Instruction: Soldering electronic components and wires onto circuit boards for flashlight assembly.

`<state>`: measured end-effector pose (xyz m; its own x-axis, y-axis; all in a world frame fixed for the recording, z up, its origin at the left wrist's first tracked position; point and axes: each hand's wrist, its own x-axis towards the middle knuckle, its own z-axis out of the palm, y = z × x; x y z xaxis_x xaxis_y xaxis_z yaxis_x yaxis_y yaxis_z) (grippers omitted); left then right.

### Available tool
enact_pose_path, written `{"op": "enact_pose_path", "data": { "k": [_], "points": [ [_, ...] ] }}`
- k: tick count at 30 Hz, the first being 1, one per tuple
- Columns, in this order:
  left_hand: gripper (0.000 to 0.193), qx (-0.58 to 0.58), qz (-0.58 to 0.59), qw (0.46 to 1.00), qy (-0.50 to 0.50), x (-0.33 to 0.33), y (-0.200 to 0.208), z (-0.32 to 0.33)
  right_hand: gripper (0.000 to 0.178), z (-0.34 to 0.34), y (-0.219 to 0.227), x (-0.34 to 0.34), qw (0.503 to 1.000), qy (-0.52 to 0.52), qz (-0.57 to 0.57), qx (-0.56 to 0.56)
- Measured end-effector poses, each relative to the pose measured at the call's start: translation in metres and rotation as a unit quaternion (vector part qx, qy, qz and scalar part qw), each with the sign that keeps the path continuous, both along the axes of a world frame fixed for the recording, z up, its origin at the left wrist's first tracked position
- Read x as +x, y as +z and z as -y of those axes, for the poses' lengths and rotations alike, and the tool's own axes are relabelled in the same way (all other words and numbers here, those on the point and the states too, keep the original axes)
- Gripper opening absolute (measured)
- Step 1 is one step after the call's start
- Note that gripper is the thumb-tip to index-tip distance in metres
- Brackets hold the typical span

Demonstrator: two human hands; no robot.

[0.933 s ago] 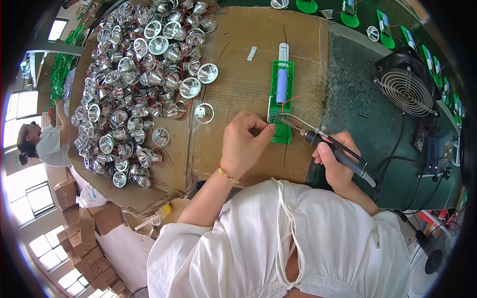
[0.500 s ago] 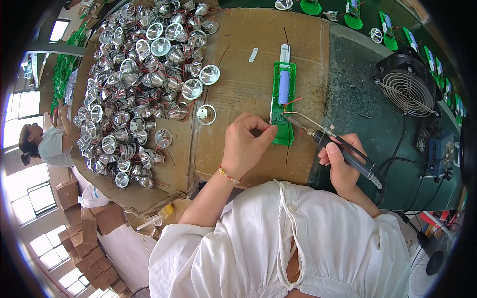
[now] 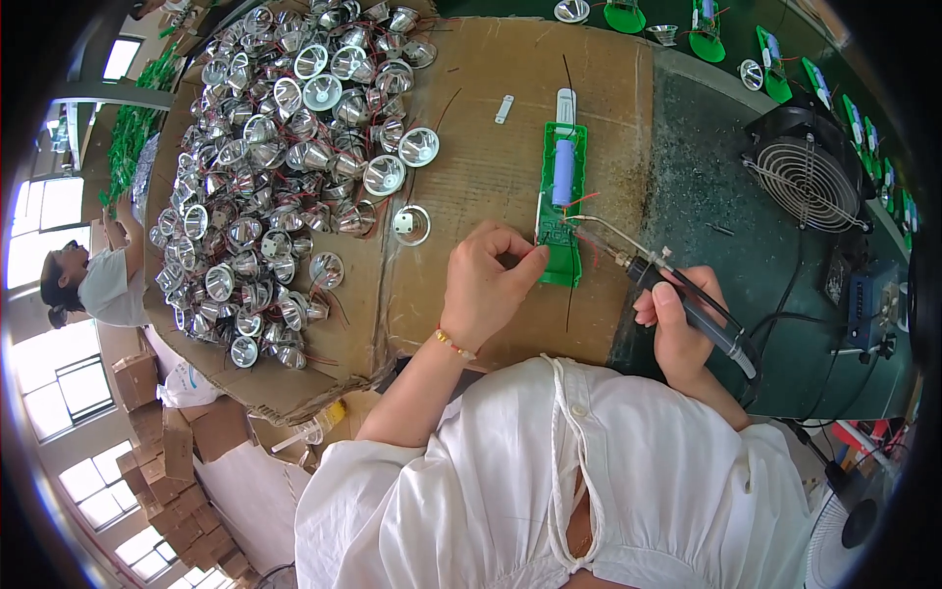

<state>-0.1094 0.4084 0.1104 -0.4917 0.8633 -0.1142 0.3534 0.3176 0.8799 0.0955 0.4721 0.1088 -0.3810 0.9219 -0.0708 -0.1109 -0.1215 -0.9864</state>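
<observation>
In front of me on the cardboard lies an open green plastic casing (image 3: 561, 270), long and narrow. It holds a lilac cylindrical battery cell (image 3: 562, 175) and a small green circuit board (image 3: 554, 230); a red wire sticks out between them. My left hand (image 3: 491, 280) is at the casing's left edge beside the board, thumb and forefinger pinched together; what they hold is too small to make out. My right hand (image 3: 683, 322) grips a soldering iron (image 3: 699, 319) with a thin curved metal tube along it. The iron's tip points left, close to the board.
A large heap of silver reflector cups (image 3: 285, 147) with thin wires fills the left. A small white strip (image 3: 504, 109) lies beyond the casing. To the right stand a black fan (image 3: 810, 177) and a blue box (image 3: 863, 314). More green casings (image 3: 775, 69) line the far right edge.
The soldering iron's tip has drawn back slightly to the right over the board. My left hand keeps its place by the casing.
</observation>
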Motion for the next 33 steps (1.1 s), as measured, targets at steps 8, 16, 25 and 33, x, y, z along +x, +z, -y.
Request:
{"op": "enact_pose_path", "data": {
  "k": [8, 16, 25, 33],
  "points": [
    [0.014, -0.003, -0.005, 1.000, 0.003, 0.003, 0.004, -0.001, 0.015, 0.000, -0.001, 0.004, 1.000, 0.011, 0.009, 0.006],
    [0.007, 0.112, 0.061, 0.992, 0.000, 0.009, -0.003, 0.015, 0.015, 0.001, 0.003, 0.007, 0.999, 0.024, 0.010, 0.019],
    [0.010, 0.046, -0.205, 0.974, -0.083, 0.012, 0.005, -0.002, 0.014, 0.001, 0.004, 0.004, 0.998, 0.036, 0.041, 0.029],
    [0.008, 0.057, -0.215, 0.970, -0.099, 0.009, 0.001, -0.005, 0.015, 0.001, 0.004, 0.002, 0.999, 0.026, 0.026, 0.018]
  ]
}}
